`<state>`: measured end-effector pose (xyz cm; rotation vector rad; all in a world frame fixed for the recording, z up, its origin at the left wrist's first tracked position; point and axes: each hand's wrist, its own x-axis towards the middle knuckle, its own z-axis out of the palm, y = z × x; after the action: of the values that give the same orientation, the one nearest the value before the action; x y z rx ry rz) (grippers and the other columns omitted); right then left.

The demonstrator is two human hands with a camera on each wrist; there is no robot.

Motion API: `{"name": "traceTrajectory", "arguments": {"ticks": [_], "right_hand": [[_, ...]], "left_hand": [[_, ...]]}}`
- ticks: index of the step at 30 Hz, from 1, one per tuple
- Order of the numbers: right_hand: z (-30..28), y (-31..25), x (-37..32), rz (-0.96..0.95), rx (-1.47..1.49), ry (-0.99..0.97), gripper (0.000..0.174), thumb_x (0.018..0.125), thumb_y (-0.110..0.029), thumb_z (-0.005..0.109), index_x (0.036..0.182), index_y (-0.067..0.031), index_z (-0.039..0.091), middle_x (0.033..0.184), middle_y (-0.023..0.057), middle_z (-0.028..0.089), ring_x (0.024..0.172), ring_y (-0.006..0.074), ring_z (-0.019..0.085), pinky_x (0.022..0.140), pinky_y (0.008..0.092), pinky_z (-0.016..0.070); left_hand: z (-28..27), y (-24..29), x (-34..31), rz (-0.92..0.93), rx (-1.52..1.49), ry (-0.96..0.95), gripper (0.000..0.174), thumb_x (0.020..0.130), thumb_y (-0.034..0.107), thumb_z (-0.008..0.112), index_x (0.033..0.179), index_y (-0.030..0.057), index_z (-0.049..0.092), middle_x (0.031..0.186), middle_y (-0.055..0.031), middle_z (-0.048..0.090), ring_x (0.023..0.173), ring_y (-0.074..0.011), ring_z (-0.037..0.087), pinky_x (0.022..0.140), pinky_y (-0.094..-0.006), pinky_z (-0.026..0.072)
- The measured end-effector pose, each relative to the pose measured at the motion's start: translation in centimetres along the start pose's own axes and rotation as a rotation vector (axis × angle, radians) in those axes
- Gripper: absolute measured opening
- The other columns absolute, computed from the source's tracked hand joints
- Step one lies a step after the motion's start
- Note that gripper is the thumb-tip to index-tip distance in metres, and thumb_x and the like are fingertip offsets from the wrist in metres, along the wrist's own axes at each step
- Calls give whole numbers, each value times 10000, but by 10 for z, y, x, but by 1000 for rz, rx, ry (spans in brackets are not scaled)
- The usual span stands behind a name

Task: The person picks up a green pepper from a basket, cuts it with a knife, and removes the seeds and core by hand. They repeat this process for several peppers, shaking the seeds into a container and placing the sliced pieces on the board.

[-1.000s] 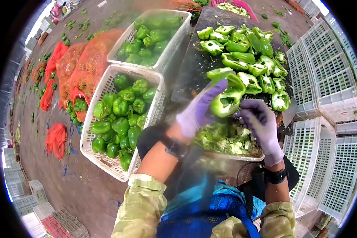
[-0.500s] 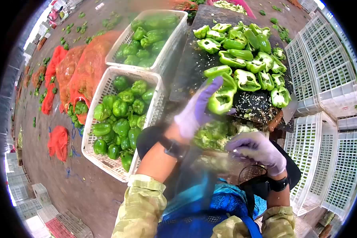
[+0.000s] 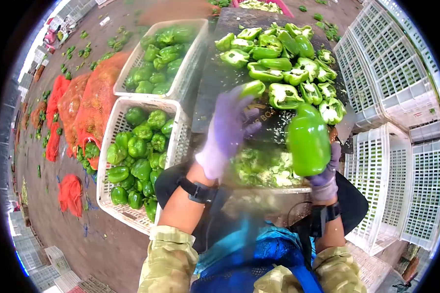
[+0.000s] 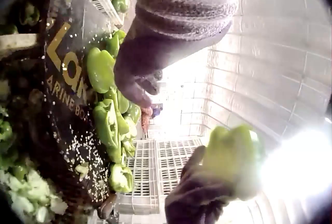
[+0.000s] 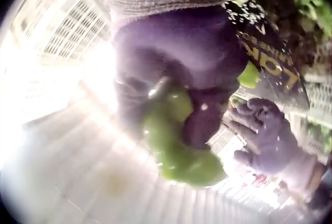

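My right hand (image 3: 325, 171), in a purple-and-white glove, grips a large glossy green bell pepper (image 3: 308, 141) above the front edge of the dark board (image 3: 215, 93). In the right wrist view its fingers curl against the bell pepper (image 5: 181, 146). My gloved left hand (image 3: 225, 127) reaches over the board's left part, its fingertips right at a bell pepper half (image 3: 252, 90). Seen in the right wrist view, the left hand (image 5: 272, 138) has its fingers loosely extended. Several cut bell peppers (image 3: 283, 95) lie on the board, some showing white insides, with seeds scattered nearby.
Below the board sits a bin of pepper scraps (image 3: 274, 166). Two white crates at left hold whole green peppers (image 3: 142, 146). White crates (image 3: 381, 185) stack at right. Orange mesh sacks (image 3: 100, 102) lie on the floor at left. A brown handle (image 3: 333, 133) shows at the board's right edge.
My left hand held an opened bell pepper and no longer does; it has shifted left and opened. My right hand has risen from beside the scraps bin and now grips a bell pepper.
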<state>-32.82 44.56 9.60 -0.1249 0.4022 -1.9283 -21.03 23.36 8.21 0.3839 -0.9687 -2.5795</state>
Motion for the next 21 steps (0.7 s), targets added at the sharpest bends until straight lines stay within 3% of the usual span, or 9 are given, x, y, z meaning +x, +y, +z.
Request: {"name": "traceTrajectory", "arguments": {"ticks": [1, 5, 6, 10, 14, 16, 17, 19, 21], "right_hand": [[-30, 11, 2, 42, 120, -24, 675, 838, -383, 669, 1382, -76, 413, 1372, 142, 471, 1226, 285, 496, 1008, 439, 439], [7, 34, 19, -2, -699, 110, 484, 901, -187, 571, 1336, -14, 447, 1220, 64, 575, 1067, 189, 579, 911, 333, 497], [9, 31, 19, 77, -278, 179, 492, 893, -168, 572, 1339, -6, 441, 1229, 66, 571, 1079, 194, 576, 930, 333, 488], [-31, -46, -32, -263, -249, 268, 507, 846, -397, 653, 1226, -78, 548, 1184, 76, 603, 1044, 226, 596, 950, 396, 473], [-21, -155, -88, -461, 232, -564, 742, 794, -355, 722, 1373, -25, 395, 1388, 104, 441, 1223, 274, 461, 963, 438, 446], [-39, -194, -107, -858, 142, -277, 794, 809, -332, 719, 1428, -34, 321, 1459, 136, 349, 1292, 306, 385, 1035, 490, 365], [-51, -212, -106, -796, 69, -158, 737, 847, -311, 680, 1432, -36, 325, 1456, 156, 359, 1317, 295, 360, 1091, 481, 287], [-54, -205, -57, -775, -607, 228, 557, 889, -230, 629, 1377, -53, 428, 1376, 146, 464, 1248, 229, 444, 1044, 418, 358], [-47, -186, -11, -328, -1684, 568, 452, 874, -181, 636, 1287, -44, 512, 1269, 104, 571, 1144, 230, 557, 1025, 361, 403]], "left_hand": [[1, -3, -1, -32, 40, -22, 582, 977, 518, 360, 1417, 137, 368, 1375, -93, 444, 1199, -225, 475, 994, -413, 411], [19, -19, -2, -308, -150, -133, 674, 971, 545, 360, 1423, 46, 349, 1314, -105, 502, 1176, -215, 506, 1007, -354, 405], [17, -27, 0, -328, -19, -91, 698, 958, 588, 345, 1416, 62, 370, 1360, -118, 480, 1204, -232, 500, 1034, -386, 392], [17, -19, 3, -344, 24, -56, 618, 962, 570, 357, 1411, 146, 381, 1330, -79, 479, 1194, -244, 486, 1008, -424, 383], [3, -17, 3, -262, 78, 73, 591, 959, 552, 390, 1405, 164, 386, 1322, -54, 481, 1136, -237, 508, 992, -441, 389], [7, -12, 0, -245, 54, 52, 581, 962, 543, 396, 1402, 163, 389, 1314, -46, 488, 1125, -223, 510, 994, -438, 386], [7, -12, 0, -233, 49, 28, 582, 961, 544, 395, 1402, 163, 390, 1313, -44, 489, 1123, -221, 511, 996, -437, 385], [9, -12, 1, -231, 39, 23, 582, 962, 544, 393, 1402, 163, 392, 1311, -44, 492, 1120, -218, 513, 996, -437, 385], [11, -13, 3, -246, 27, 57, 581, 962, 542, 392, 1402, 162, 394, 1309, -46, 496, 1118, -217, 516, 995, -438, 387]]}}
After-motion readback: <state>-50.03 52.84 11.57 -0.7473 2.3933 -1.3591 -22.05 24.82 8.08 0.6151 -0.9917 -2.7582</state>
